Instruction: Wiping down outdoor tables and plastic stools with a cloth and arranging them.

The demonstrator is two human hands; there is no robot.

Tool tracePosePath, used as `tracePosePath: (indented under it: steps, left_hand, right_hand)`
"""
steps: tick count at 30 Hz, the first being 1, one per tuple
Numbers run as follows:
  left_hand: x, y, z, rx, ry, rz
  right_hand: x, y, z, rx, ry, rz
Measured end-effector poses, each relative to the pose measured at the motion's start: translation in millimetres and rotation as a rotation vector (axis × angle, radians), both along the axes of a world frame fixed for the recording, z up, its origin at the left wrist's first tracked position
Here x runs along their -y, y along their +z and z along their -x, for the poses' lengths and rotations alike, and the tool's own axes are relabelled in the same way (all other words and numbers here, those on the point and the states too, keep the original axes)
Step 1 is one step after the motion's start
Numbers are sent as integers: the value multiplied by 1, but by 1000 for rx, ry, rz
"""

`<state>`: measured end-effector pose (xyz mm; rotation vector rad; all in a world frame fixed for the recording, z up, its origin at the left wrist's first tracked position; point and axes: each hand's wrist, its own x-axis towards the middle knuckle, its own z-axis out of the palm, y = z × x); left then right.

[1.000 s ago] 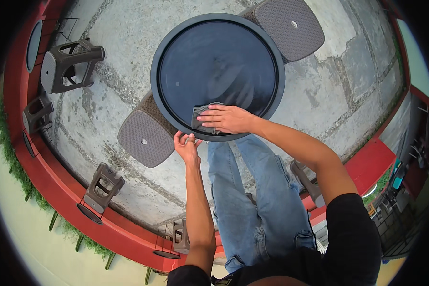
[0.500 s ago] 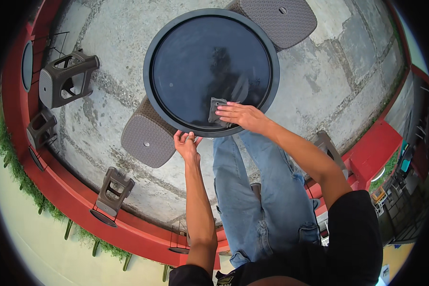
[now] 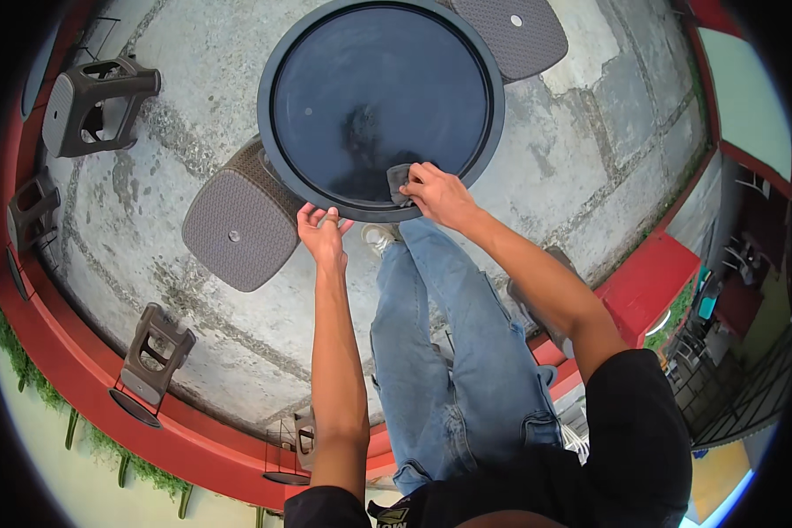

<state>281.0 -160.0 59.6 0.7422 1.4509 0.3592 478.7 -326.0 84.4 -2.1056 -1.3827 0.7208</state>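
Step in hand: by the look of it, you are wiping the top of one round table (image 3: 383,84), near its edge closest to you.

Cloth (image 3: 399,183), grey, one: on the table, under and just left of your right fingertips.

Right hand (image 3: 440,195), one: fingers bent and bunched, pinching the cloth.

Left hand (image 3: 324,236), one: fingers half curled, slightly spread, touching the near-left rim; you cannot tell whether they grip underneath.

Next move, as a judgement: calls for the cloth spread flatter under your right fingers and passed over the top beyond them, while your left fingers steady the rim.

Stools beside the table, two: one stool (image 3: 240,231) just left of your left fingers; a second stool (image 3: 512,33) well beyond your right fingers, at the far right side.

Further stools, at least four: three well left of your left fingers, one partly hidden below them, toward you.

Jeans (image 3: 440,352), one pair: below your right fingers, toward you.

Shoe (image 3: 378,238), pale, one visible: between your two hands, below the rim.
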Motion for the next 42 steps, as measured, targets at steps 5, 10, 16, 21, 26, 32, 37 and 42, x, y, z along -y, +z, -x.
tracePosePath:
  steps: [5,10,16,21,26,32,37,42]
  left_hand:
    - [-5,-8,4,46,-27,-6]
    - [6,-3,-1,-23,66,-15]
    - [50,64,-22,-419,-85,-719]
    - [126,139,-158,-66,-515,-754]
    - [175,111,-313,82,-797,-577]
    - [163,12,-477,-451,-1247,-872]
    - [182,-44,-487,-590,-1383,-849]
    - [175,-46,-477,-527,-1399,-890]
  right_hand:
    - [-33,-8,-112,113,-443,-89]
    - [-41,28,-212,96,-537,-121]
    - [18,59,-273,-445,-882,-324]
    - [115,7,-315,-1320,-1403,-175]
    - [68,2,-385,-1027,-1107,-164]
    - [-10,-14,-512,261,-303,-320]
    - [36,-62,-500,336,253,-40]
    - [156,-36,-457,112,313,158]
